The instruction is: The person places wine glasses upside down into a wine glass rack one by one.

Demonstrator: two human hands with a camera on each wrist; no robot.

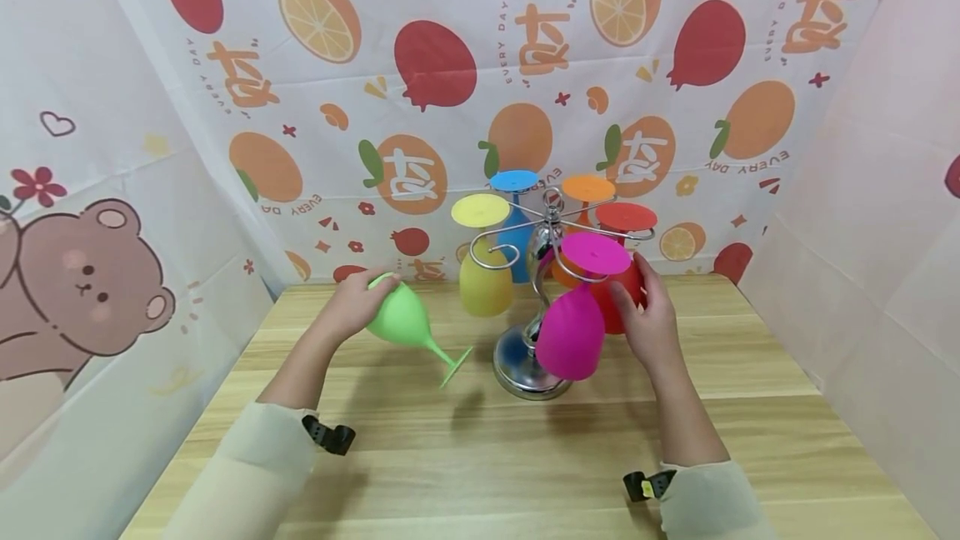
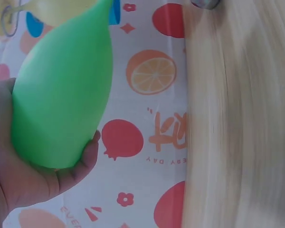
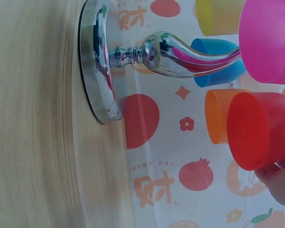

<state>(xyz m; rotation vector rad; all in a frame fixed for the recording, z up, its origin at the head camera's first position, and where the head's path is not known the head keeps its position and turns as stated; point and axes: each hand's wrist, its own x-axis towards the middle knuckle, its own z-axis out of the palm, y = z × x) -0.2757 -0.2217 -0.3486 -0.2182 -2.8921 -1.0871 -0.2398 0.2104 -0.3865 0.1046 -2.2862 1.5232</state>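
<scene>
My left hand (image 1: 356, 307) grips a green plastic wine glass (image 1: 401, 317) by its bowl, left of a chrome glass rack (image 1: 531, 369). The glass is tilted, its stem and foot slanting down to the right above the table. At the rack's right side, my right hand (image 1: 654, 319) holds the bowl of a red wine glass (image 3: 256, 130), which hangs upside down from a wire arm. In front of it hangs a magenta wine glass (image 1: 572, 336), bowl leaning left. Most of the red bowl is hidden behind the magenta one in the head view.
Yellow (image 1: 486, 277), blue (image 1: 514, 240) and orange (image 1: 588, 188) wine glasses hang upside down around the rack's other arms. Underneath is a wood-grain table (image 1: 450, 473). A fruit-print sheet (image 1: 465, 132) stands behind it, with pale sheets at both sides.
</scene>
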